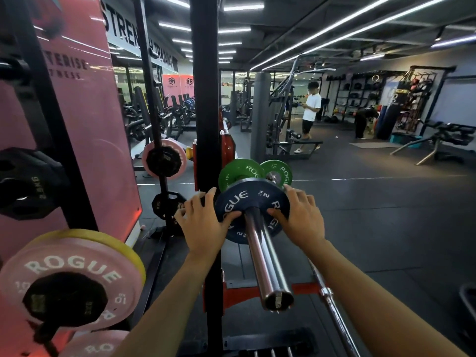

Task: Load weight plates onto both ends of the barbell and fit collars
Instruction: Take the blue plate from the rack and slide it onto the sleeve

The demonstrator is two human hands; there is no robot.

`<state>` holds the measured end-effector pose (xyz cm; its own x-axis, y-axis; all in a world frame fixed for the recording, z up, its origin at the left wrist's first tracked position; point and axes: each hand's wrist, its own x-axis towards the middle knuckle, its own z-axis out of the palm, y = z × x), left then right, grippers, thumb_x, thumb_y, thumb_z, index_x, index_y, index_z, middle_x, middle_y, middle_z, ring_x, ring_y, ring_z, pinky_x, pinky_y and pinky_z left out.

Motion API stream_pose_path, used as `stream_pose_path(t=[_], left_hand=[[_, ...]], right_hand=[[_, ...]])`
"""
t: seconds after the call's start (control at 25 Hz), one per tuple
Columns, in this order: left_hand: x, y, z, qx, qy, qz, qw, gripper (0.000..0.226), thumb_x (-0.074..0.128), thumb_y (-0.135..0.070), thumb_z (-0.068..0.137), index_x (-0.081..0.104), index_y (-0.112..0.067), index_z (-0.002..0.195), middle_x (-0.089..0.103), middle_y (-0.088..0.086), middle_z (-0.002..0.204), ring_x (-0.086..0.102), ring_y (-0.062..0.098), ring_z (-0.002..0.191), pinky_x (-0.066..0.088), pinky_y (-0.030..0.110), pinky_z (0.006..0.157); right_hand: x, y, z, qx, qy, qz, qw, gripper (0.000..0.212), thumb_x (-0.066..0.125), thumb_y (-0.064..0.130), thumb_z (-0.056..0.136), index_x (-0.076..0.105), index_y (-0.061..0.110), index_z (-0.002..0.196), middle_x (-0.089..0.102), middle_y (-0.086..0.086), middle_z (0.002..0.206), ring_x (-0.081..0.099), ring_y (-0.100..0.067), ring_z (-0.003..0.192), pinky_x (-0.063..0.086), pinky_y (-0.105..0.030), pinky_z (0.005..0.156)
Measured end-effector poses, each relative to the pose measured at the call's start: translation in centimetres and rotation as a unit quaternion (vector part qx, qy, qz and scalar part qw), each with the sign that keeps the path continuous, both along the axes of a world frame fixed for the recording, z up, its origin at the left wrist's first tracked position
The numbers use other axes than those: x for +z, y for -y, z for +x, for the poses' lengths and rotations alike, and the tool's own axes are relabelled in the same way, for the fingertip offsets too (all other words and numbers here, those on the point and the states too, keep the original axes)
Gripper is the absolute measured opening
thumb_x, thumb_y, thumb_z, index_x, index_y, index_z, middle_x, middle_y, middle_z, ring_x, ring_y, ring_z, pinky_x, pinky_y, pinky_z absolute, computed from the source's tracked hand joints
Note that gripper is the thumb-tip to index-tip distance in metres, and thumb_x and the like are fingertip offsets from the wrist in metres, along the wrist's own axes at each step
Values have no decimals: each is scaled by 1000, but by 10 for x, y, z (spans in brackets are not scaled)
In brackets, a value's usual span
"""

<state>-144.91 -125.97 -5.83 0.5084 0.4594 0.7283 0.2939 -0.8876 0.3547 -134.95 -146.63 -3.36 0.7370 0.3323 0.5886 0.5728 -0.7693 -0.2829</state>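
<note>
A dark blue 2 kg plate (242,199) sits on the chrome barbell sleeve (268,264), which points toward me. My left hand (203,222) grips its left rim, thumb on the face and fingers curled behind. My right hand (301,217) grips the right rim the same way. Just behind the blue plate is a green plate (239,172) on the same sleeve. A second green plate (279,171) shows farther back. No collar is visible.
The black rack upright (206,99) stands just left of the sleeve. Pink 10 kg plates (72,276) and black small plates (28,184) hang on storage pegs at left. Another bar (334,313) lies low at right. A person (310,117) stands far back on the open floor.
</note>
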Motion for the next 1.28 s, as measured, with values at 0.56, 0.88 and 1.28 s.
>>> stream_pose_path(t=[0.56,0.88,1.28], left_hand=[[6,-69,140,16,5,-10,1000,78,71,-64,74,52,-21,137,58,6,127,53,29,113,36,51,91],[23,-68,138,15,-45,-30,998,77,68,-65,78,44,-25,140,50,1,137,45,25,125,33,49,100],[11,-22,64,-33,-8,-18,999,61,66,-53,85,52,-20,134,55,3,128,49,25,119,34,51,99]], right_hand=[[3,-89,127,-49,-10,15,999,70,56,62,86,40,19,140,50,-5,136,46,-31,117,49,-46,85],[2,-86,124,-59,-30,16,998,65,58,59,86,44,19,134,55,-5,131,48,-31,116,47,-45,87],[8,-35,50,-20,-3,18,1000,63,51,60,91,44,19,138,53,-6,136,46,-28,124,45,-44,95]])
